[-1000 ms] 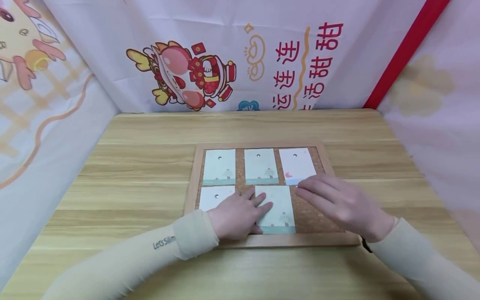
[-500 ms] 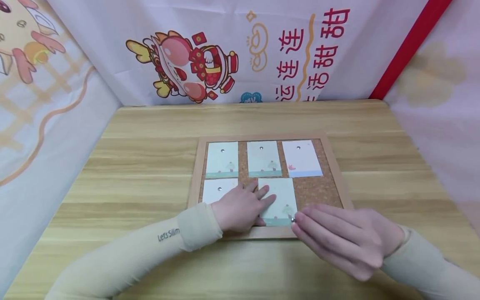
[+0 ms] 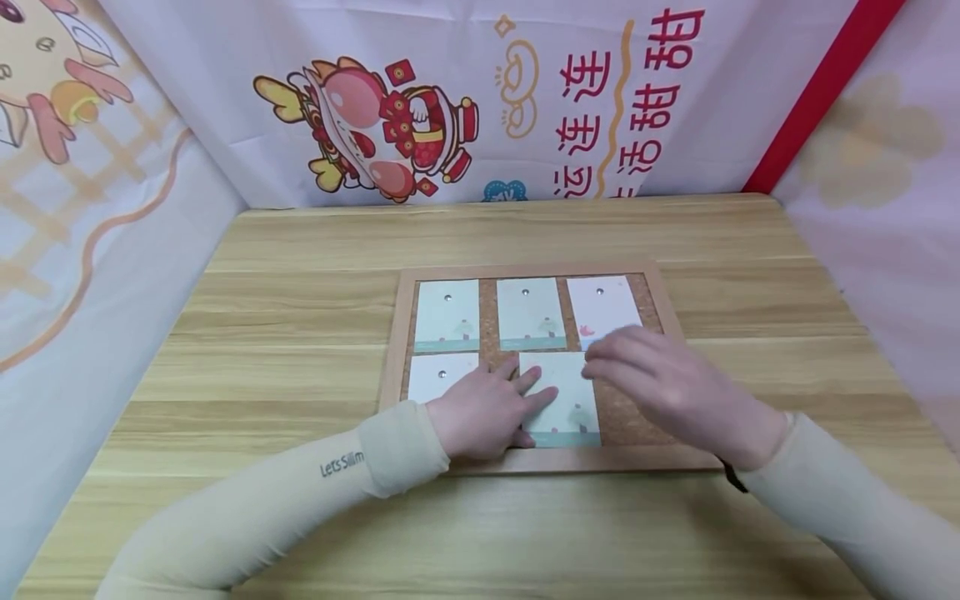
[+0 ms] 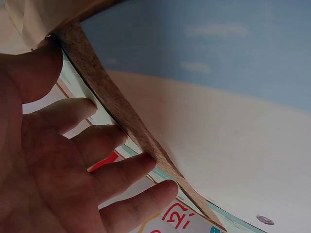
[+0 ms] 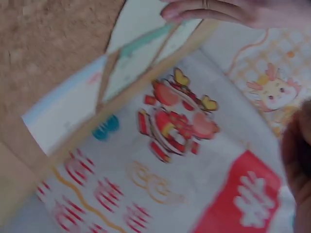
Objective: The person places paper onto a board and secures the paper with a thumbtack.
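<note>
In the head view, a pale green note card (image 3: 558, 421) lies in the lower middle of a wood-framed corkboard (image 3: 626, 421). My left hand (image 3: 483, 412) presses flat on the card's left part with spread fingers. My right hand (image 3: 678, 392) is at the card's upper right corner, fingertips together in a pinch. The silver thumbtack seen there half a second ago is hidden by the fingers now. In the left wrist view, my left hand's fingers (image 4: 136, 174) lie straight and apart. The right wrist view is blurred; part of my right hand (image 5: 299, 150) shows at its edge.
Two green cards (image 3: 447, 321) and a white-and-blue card (image 3: 603, 304) are tacked along the board's far row. A white card (image 3: 423, 383), also tacked, lies partly under my left hand. Printed cloth (image 3: 525, 125) hangs behind the wooden table (image 3: 300, 250).
My right hand, with a silver thumbtack showing at its fingertips half a second ago, has moved from the card's lower right corner to its upper right. My left hand stays on the card.
</note>
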The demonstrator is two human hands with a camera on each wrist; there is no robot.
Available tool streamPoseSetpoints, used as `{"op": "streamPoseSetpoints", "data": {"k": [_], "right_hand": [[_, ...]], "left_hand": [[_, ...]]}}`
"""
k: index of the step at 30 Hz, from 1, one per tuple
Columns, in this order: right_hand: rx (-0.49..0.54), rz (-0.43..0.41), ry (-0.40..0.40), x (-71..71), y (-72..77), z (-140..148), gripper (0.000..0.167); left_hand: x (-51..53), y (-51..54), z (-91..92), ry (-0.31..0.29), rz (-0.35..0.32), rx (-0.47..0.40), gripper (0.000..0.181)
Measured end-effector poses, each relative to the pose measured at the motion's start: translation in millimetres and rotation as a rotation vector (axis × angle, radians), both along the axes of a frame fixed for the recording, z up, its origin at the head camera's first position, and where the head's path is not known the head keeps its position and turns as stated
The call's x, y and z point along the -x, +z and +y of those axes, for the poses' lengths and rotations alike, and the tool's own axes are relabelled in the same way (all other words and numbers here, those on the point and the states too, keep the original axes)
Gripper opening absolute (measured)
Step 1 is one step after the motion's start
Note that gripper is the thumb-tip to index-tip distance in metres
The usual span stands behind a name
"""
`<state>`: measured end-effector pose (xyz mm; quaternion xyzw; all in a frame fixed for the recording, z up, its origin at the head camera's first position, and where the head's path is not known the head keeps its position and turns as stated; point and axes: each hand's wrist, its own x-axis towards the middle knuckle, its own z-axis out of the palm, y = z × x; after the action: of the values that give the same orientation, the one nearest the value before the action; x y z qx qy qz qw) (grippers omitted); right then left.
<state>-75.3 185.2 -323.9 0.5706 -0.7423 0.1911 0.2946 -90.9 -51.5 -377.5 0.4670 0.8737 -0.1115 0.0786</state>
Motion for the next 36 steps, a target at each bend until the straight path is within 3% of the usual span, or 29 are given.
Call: {"op": "streamPoseSetpoints", "data": {"k": [2,6,10,15,21,26,36], "right_hand": [[-0.032,-0.213,-0.071,13.3,-10.0,4,0.014],[-0.068,-0.544,-0.175,38.9,-30.7,4,0.026],[-0.161,-0.877,-0.254,56.3,-49.3,-4,0.016],[-0.261,-1.186,-0.336,75.0,-61.0,-16,0.011],[-0.332,-1.541,-0.440,99.7,-55.6,-23,0.009],[-0.436,-1.649,-0.489,112.4,-50.3,-32,0.012],[-0.535,-1.653,-0.552,117.1,-47.9,-41,0.018]], "left_hand": [[-0.2,0.3,0.2,0.001,0.000,0.002,0.062],[-0.5,0.6,0.5,0.004,0.002,0.007,0.063],[-1.5,-1.2,-0.2,0.009,0.005,0.006,0.063],[-1.6,-1.8,1.3,0.017,0.005,0.006,0.064],[-1.9,-1.6,2.5,0.026,0.000,0.006,0.065],[-2.2,-1.8,2.5,0.018,0.015,-0.008,0.064],[-2.4,-1.8,3.6,0.022,0.019,0.013,0.065]]}}
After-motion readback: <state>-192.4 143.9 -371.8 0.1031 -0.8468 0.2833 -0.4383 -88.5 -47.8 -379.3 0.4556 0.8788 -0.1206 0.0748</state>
